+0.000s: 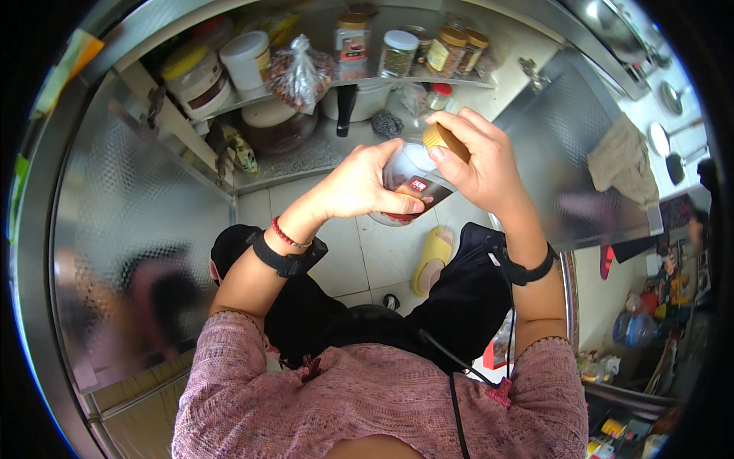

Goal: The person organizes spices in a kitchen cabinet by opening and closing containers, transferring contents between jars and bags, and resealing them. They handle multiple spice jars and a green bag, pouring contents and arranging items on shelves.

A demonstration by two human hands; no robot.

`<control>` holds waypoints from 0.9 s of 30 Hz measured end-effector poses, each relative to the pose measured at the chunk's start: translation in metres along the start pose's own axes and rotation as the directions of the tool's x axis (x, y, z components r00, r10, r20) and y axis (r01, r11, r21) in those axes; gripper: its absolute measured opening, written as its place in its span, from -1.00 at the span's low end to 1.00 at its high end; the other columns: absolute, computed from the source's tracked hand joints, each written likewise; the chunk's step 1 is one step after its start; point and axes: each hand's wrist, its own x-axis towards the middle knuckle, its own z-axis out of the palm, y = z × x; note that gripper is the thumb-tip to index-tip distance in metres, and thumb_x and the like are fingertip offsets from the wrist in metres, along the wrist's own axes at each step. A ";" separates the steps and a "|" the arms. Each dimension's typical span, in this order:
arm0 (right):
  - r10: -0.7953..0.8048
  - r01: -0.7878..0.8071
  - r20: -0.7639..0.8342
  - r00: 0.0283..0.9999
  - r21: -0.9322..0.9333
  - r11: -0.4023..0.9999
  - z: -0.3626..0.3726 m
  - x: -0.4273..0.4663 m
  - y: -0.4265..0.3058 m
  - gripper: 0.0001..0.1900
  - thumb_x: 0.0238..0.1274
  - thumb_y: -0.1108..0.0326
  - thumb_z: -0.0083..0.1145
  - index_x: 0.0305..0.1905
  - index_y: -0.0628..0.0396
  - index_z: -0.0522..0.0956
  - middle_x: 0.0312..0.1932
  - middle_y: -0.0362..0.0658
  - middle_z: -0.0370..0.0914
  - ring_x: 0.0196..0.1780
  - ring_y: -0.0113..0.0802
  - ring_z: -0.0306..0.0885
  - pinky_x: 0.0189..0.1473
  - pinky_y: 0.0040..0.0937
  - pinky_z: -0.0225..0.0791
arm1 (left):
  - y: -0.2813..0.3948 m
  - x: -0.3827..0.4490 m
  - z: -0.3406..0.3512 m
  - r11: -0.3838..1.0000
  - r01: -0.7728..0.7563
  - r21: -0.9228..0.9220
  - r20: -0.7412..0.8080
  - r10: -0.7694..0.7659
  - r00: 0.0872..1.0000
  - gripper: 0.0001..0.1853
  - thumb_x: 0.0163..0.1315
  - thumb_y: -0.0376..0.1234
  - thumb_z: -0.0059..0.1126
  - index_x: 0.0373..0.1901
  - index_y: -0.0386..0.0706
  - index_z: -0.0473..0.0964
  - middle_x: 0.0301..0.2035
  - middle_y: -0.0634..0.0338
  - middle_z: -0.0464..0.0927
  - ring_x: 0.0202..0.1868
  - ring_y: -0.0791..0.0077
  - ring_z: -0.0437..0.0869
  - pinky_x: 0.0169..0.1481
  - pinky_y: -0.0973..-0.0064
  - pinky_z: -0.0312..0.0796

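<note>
In front of the open cabinet, my left hand point(358, 181) is wrapped around a clear plastic jar point(410, 163) with a dark label that bears writing. Something reddish shows low inside the jar, partly hidden by my thumb. The fingers of my right hand point(484, 155) grip a ribbed golden-yellow screw lid point(444, 140) at the jar's upper end. Whether the lid is still seated on the jar, I cannot tell. The jar is tilted and held above the tiled floor point(338, 235).
On the cabinet shelf point(355, 76) stand several lidded jars, a white tub point(245, 57) and a knotted plastic bag point(301, 72). Below are a black-handled pot point(367, 100) and a steel scourer point(385, 123). Metal doors flank me; a cloth point(622, 160) hangs over the right door point(567, 137).
</note>
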 end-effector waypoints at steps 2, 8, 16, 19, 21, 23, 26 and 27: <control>-0.134 0.116 0.066 0.989 0.230 0.966 0.020 0.020 0.013 -0.58 0.14 0.07 0.23 -0.04 0.16 0.60 -0.38 -0.08 0.42 -0.33 -0.20 0.48 -0.30 -0.32 0.38 | -0.014 -0.007 -0.016 0.924 0.128 -0.361 0.137 -0.083 0.987 -0.40 -0.07 -0.25 0.53 -0.01 -0.33 0.48 -0.29 0.23 0.65 -0.21 0.58 0.62 -0.05 0.54 0.50; -0.547 0.228 0.278 0.789 0.695 0.682 0.035 0.063 -0.007 -0.42 -0.09 0.12 0.45 0.08 0.12 0.58 -0.17 -0.09 0.43 -0.14 -0.20 0.49 -0.09 -0.30 0.41 | -0.056 -0.046 -0.020 0.511 0.302 -0.805 0.368 0.029 0.930 -0.32 -0.19 -0.28 0.58 -0.02 -0.42 0.49 -0.36 0.21 0.64 -0.34 0.58 0.63 -0.20 0.56 0.51; -0.869 0.295 0.089 0.487 0.919 0.260 0.023 0.076 -0.028 -0.76 0.03 0.46 0.35 -0.14 0.05 0.64 0.08 -0.02 0.44 0.17 0.02 0.35 0.11 -0.08 0.38 | -0.067 -0.081 -0.018 0.034 0.604 -0.796 0.598 0.195 0.777 -0.11 -0.25 -0.20 0.59 0.00 -0.71 0.36 -0.37 0.09 0.64 -0.51 0.60 0.59 -0.42 0.66 0.43; -0.688 0.031 0.091 0.720 0.986 0.163 0.024 0.079 0.002 -0.58 -0.02 0.37 0.44 0.00 0.05 0.55 0.15 0.03 0.43 0.19 -0.02 0.44 0.12 -0.08 0.48 | -0.077 -0.088 -0.032 0.207 0.558 -0.803 0.593 0.193 0.782 -0.03 -0.31 -0.31 0.65 0.16 -0.62 0.31 -0.20 0.06 0.66 -0.29 0.51 0.67 -0.10 0.53 0.54; -0.380 -0.067 0.093 0.920 0.994 0.081 0.040 0.088 0.041 -0.47 0.02 0.41 0.40 0.13 0.06 0.42 0.18 0.07 0.42 0.23 -0.11 0.47 0.15 -0.16 0.51 | -0.044 -0.067 -0.056 0.516 0.403 -0.755 0.487 0.032 0.873 -0.04 -0.34 -0.46 0.63 0.21 -0.55 0.31 -0.26 0.05 0.67 -0.23 0.44 0.72 -0.03 0.47 0.56; -0.072 0.009 0.022 0.997 0.916 0.401 0.061 0.116 0.064 -0.49 0.14 0.55 0.27 0.17 0.06 0.32 0.15 0.01 0.43 0.19 -0.19 0.48 0.15 -0.26 0.48 | -0.028 -0.058 -0.069 0.832 0.098 -0.546 0.128 -0.033 0.991 -0.06 -0.29 -0.43 0.67 0.25 -0.34 0.37 -0.01 0.15 0.61 0.02 0.45 0.61 0.23 0.41 0.41; 0.446 -0.421 0.259 0.857 0.851 0.315 0.124 0.132 0.129 -0.45 0.18 0.62 0.20 0.25 0.19 0.25 0.11 -0.02 0.44 0.15 -0.25 0.51 0.16 -0.36 0.43 | -0.054 -0.041 -0.069 0.878 -0.154 -0.453 -0.287 0.020 0.958 -0.15 -0.05 -0.48 0.55 0.34 -0.23 0.31 -0.01 0.27 0.56 0.05 0.56 0.55 0.19 0.49 0.45; 0.514 -0.474 0.247 0.822 0.796 0.377 0.145 0.133 0.143 -0.41 0.16 0.59 0.25 0.26 0.27 0.23 0.09 0.02 0.45 0.12 -0.24 0.53 0.14 -0.39 0.42 | -0.061 -0.037 -0.070 0.875 -0.191 -0.445 -0.403 -0.005 0.915 -0.15 -0.04 -0.53 0.53 0.35 -0.22 0.30 0.01 0.27 0.54 0.08 0.55 0.53 0.23 0.50 0.42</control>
